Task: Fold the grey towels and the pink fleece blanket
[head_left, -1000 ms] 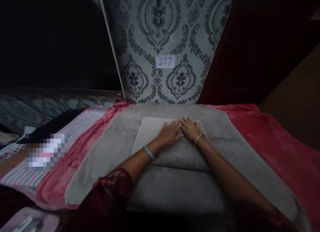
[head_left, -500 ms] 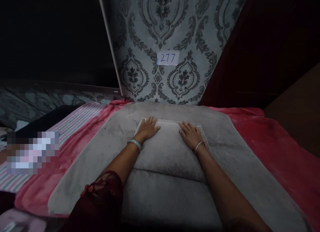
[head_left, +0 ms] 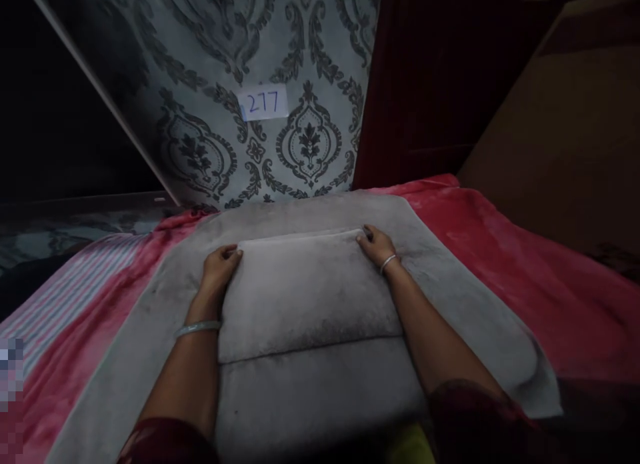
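A folded grey plush cloth [head_left: 305,291] lies in front of me, with a crease running across its lower part. My left hand [head_left: 219,269] pinches its far left corner between thumb and fingers. At the far right corner, my right hand [head_left: 377,247] has its thumb and fingers closed on the same edge. The cloth's lighter far edge runs between both hands. Under it spreads a wider grey plush cloth [head_left: 170,304]. A bangle sits on each wrist.
Red blanket [head_left: 475,251] shows at both sides of the grey cloth. Striped fabric [head_left: 83,284] lies at the left. Behind stand a patterned wall with a paper label [head_left: 263,102] reading 277, a dark screen [head_left: 65,117] and a dark red panel [head_left: 430,84].
My hands have gone from lying flat on the folded cloth to pinching its two far corners, the left hand moving outward. The camera view has turned to the right.
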`<state>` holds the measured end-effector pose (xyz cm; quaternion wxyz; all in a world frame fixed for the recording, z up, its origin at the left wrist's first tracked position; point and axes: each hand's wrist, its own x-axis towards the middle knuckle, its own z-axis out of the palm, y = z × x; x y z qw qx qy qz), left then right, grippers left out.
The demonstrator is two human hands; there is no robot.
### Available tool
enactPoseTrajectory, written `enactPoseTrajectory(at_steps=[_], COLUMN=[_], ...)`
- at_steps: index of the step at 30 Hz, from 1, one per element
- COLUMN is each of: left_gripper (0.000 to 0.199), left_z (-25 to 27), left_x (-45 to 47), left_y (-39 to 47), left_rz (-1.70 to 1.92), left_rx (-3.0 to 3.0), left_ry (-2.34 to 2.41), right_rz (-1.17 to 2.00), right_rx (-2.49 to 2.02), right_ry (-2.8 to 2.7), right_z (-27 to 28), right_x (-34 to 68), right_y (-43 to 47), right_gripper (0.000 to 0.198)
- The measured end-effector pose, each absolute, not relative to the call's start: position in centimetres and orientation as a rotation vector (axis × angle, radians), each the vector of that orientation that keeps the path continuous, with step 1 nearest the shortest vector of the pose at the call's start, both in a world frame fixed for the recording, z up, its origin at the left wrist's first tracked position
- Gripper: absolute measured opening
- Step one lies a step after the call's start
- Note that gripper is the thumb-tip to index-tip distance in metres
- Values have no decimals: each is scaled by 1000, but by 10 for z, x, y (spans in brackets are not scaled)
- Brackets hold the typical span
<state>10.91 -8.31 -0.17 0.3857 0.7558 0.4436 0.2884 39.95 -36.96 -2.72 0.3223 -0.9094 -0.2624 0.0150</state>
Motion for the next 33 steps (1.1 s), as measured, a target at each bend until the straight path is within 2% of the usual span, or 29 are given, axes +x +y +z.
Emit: enactPoseTrajectory(at_steps=[3, 7, 15, 19, 24, 26, 30, 33], left_gripper=[46, 36, 36, 32, 47, 45, 36, 40], left_z=[8, 11, 19, 27, 26, 24, 35, 62], left_x=[109, 109, 104, 97, 82, 80, 81, 73], left_y=[-94, -101, -106, -115, -129, -136, -149, -146], left_rz=[645, 534, 372, 408, 410, 446, 644, 687], left_rx=[1723, 1534, 1417, 1374, 1367, 1399, 1521, 1583], left_ry=[1117, 1057, 965, 870, 722, 742, 801, 744], right_rz=[69, 156, 630, 570, 520, 549, 477, 374], right_rx=[-2321, -2153, -1599, -1634, -1717, -1690, -1713, -1715], right_ry=[-668, -660, -478, -514, -623, -668, -702, -760], right_z=[-28, -29, -27, -26, -24, -22, -4, 23], right_x=[404, 408, 402, 403, 387, 378, 364, 362], right_y=[-373, -379, -388, -388, -391, -393, -394, -394], right_gripper=[62, 51, 40, 51, 73, 78, 82, 81])
